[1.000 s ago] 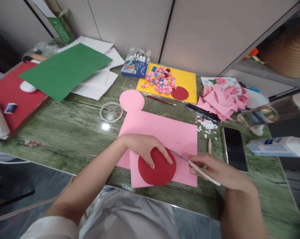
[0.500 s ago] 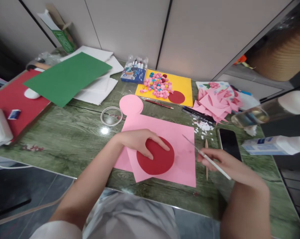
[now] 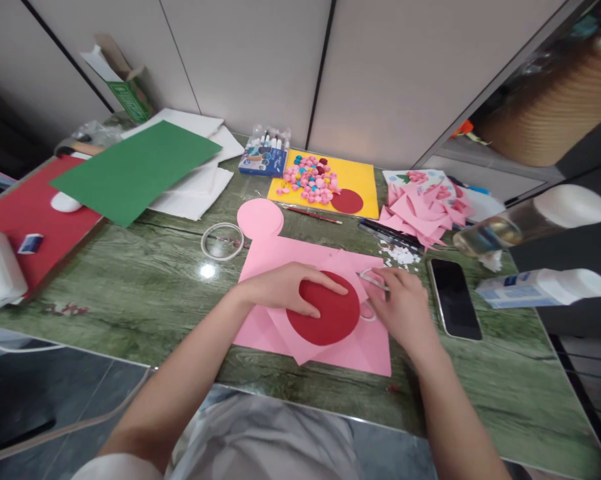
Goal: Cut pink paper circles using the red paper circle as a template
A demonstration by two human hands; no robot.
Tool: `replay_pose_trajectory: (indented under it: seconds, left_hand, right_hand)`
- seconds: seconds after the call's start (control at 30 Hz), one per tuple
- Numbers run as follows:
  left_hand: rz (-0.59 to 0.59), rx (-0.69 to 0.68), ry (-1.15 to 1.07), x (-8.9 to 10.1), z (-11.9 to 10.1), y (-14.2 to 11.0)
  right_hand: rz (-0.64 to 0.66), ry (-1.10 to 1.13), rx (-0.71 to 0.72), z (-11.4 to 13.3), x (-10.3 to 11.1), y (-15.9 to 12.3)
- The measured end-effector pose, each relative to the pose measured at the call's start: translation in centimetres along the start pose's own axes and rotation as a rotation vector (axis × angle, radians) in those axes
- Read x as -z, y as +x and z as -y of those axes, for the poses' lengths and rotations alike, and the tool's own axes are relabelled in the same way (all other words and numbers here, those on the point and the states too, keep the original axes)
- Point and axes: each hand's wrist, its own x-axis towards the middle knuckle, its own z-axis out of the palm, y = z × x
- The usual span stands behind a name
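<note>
My left hand (image 3: 285, 288) lies flat on a dark red paper circle (image 3: 330, 319), fingers spread, pressing it onto a folded pink paper sheet (image 3: 375, 350). A round pink paper disc (image 3: 259, 217) lies at the sheet's far left corner. My right hand (image 3: 399, 305) is right beside the circle's right edge, over the pink sheet, fingers curled around a thin whitish tool (image 3: 369, 276) with loop-like ends. Most of that tool is hidden under the fingers.
On the green table (image 3: 130, 280): a tape ring (image 3: 222, 240), a black phone (image 3: 453, 297), two lying bottles (image 3: 540, 287), pink paper scraps (image 3: 425, 203), a yellow sheet (image 3: 365, 177) with small paper balls, a paint set (image 3: 263, 157), green (image 3: 135, 163) and red (image 3: 20, 200) sheets.
My right hand has come in from the right to the circle's edge, and the long thin tool it held out is now tucked under the fingers. The pink sheet has turned under my left hand.
</note>
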Motion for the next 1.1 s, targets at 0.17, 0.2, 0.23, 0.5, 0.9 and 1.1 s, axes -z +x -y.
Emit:
replay_pose_trajectory:
  seconds: [0.17,0.2,0.23,0.5,0.9,1.1]
  left_hand:
    - [0.071,-0.047,0.019,-0.5,-0.1,0.2]
    - [0.090,-0.056,0.023,-0.7,-0.1,0.2]
    - [0.110,-0.061,0.024,-0.8,-0.1,0.3]
    - [0.191,-0.098,-0.014,-1.5,0.0,0.6]
    - [-0.427,0.006,-0.267,2.2,0.8,-0.9]
    - [-0.403,0.077,-0.295,-0.6,0.2,0.6]
  right_hand:
    - [0.390,0.627,-0.007,2.2,2.7,-0.3]
    - [0.503,0.694,0.005,2.6,2.9,-0.3]
    - [0.594,0.740,0.021,3.0,3.1,-0.4]
    - [0.940,0.842,-0.029,2.8,2.3,-0.9]
    - [0.453,0.979,-0.241,1.2,2.0,-0.4]
    - [0.380,1.006,-0.238,1.2,1.4,-0.7]
